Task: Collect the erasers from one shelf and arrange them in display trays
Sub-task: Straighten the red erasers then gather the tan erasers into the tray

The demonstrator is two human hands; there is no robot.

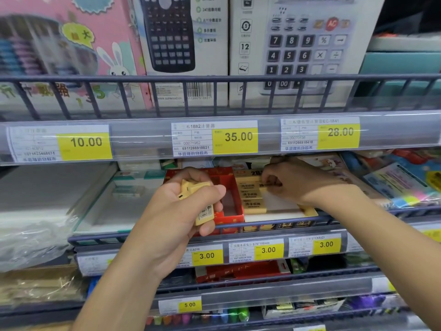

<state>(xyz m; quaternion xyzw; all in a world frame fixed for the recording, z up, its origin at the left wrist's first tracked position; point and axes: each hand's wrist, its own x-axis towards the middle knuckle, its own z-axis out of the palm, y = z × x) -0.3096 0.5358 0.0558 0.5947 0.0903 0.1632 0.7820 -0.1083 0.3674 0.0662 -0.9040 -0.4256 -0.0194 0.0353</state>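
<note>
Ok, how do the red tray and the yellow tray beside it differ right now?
The red tray shows a bare floor, while the yellow tray holds a column of yellow erasers along its left side. The left hand, gripping loose erasers, is in front of the red tray; the right hand reaches into the yellow one. Both sit side by side behind the shelf rail.

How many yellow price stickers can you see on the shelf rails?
7 clearly: 10.00, 35.00, 28.00 on top; three 3.00 below; 5.00 lowest. Edges may hide more.
</note>
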